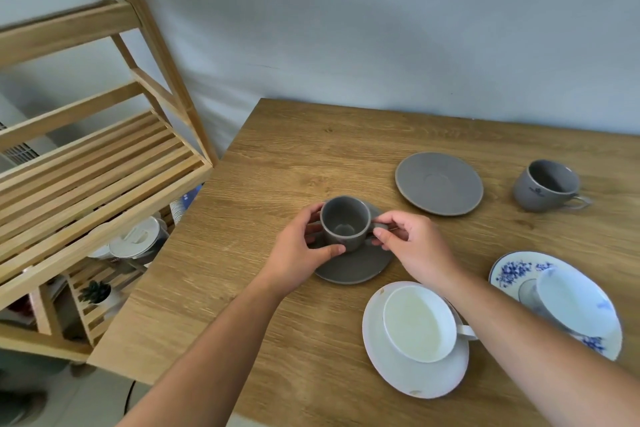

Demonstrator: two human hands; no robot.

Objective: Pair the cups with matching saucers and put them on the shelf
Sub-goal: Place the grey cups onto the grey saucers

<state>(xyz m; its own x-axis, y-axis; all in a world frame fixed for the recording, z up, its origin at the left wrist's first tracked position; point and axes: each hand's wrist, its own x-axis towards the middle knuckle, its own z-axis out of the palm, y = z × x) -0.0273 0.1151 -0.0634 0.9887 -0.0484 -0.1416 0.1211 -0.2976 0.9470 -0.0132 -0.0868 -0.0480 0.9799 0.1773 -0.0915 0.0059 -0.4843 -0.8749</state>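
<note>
Both hands on the dark grey cup (344,222): left hand (301,250) wraps its side, right hand (412,246) pinches the handle. Cup sits on the dark grey saucer (349,263) on the counter (277,156). Centre it in the well, then lift by the saucer, level, toward the shelf (97,177) at left.

Dark grey cup (344,222) (matching saucer (353,267)); blue-floral saucer (512,270).
</note>
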